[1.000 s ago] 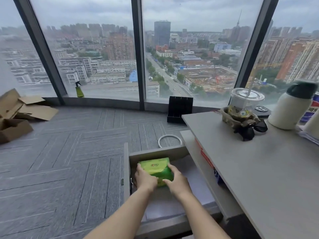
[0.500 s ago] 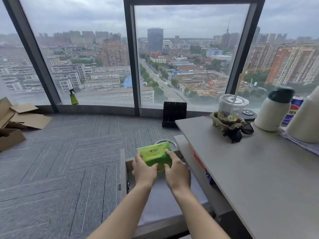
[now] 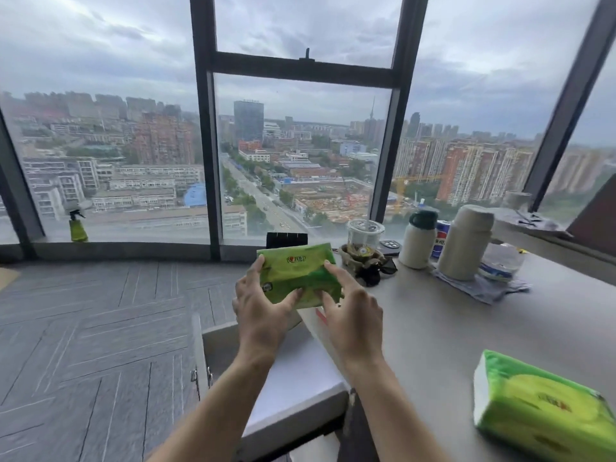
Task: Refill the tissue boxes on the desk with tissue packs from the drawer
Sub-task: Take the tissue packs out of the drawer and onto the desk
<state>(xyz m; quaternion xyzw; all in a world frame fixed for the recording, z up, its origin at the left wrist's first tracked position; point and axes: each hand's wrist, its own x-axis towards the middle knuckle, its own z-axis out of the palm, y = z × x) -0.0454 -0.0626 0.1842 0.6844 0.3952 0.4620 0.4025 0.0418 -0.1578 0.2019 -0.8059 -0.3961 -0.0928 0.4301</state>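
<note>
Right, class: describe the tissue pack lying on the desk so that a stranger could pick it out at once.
Start at the grey desk on the right, below the big windows. Follow it to its near right corner, where a green tissue pack lies flat. Unlike the other green pack, held up in both hands over the open drawer, this one lies untouched, its white end facing left.

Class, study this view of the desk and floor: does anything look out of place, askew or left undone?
Mostly orderly. The drawer hangs open beside the desk, and a second green tissue pack lies askew at the desk's near edge. Both hands hold another green pack. No tissue box is visible.
</note>
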